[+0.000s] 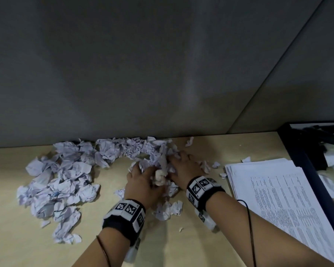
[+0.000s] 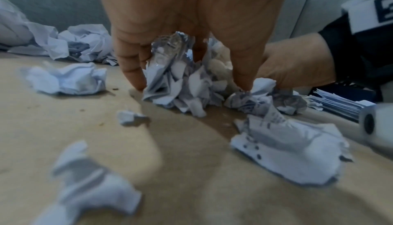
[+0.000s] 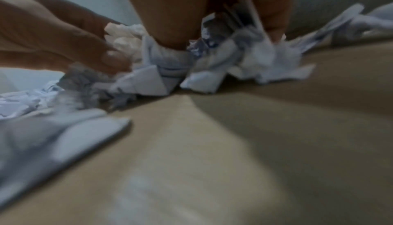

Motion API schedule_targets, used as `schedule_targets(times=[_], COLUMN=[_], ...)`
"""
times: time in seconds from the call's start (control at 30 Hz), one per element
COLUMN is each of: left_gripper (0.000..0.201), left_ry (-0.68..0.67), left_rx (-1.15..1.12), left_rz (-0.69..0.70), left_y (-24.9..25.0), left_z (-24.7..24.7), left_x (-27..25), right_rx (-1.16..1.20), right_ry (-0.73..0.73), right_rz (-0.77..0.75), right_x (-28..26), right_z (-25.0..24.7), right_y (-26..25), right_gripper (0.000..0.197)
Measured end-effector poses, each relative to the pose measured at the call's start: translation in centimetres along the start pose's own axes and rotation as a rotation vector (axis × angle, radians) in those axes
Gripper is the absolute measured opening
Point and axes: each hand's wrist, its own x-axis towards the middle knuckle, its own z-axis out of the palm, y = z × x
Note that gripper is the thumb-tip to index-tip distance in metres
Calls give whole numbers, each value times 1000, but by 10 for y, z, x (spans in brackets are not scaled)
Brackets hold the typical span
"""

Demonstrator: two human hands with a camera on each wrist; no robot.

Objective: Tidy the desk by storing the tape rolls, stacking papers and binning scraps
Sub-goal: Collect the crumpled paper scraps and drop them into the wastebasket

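Note:
Crumpled white paper scraps (image 1: pixel 163 166) lie heaped at the middle of the wooden desk (image 1: pixel 210 245). My left hand (image 1: pixel 143 171) and right hand (image 1: pixel 181 162) meet over this heap, fingers curled down into it and gripping scraps. A cream tissue wad (image 1: pixel 159 179) sits between the two hands. In the left wrist view my fingers (image 2: pixel 132 70) and thumb enclose torn scraps (image 2: pixel 176 84), with the right hand (image 2: pixel 297 67) just beyond. The blurred right wrist view shows scraps (image 3: pixel 170 70) under my palm and the left hand's fingers (image 3: pixel 91 50) pressing in from the left.
A larger spread of crumpled paper (image 1: pixel 62 182) covers the desk's left and runs along the grey partition (image 1: pixel 143 74). A stack of printed sheets (image 1: pixel 278 199) lies at the right, beside a black tray (image 1: pixel 305 164). Loose scraps (image 1: pixel 168 209) lie near my wrists.

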Motion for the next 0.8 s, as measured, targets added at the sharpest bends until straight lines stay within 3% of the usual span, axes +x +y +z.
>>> schedule_targets(times=[0.33, 0.47, 0.67, 0.8], left_gripper=[36, 37, 16, 24], left_ry=[-91, -138, -113, -75], left_rx=[145, 149, 49, -3], left_rz=[30, 30, 86, 184], left_y=[2, 2, 9, 22], left_z=[3, 1, -6, -4], left_x=[5, -2, -22, -37], right_rx=[57, 185, 414, 628], right_ry=[-89, -25, 169, 291], right_rz=[50, 115, 292, 384], right_x=[-11, -43, -115, -153], right_z=[-26, -46, -67, -63], right_y=[-14, -1, 27, 33], right_gripper=[43, 29, 22, 19])
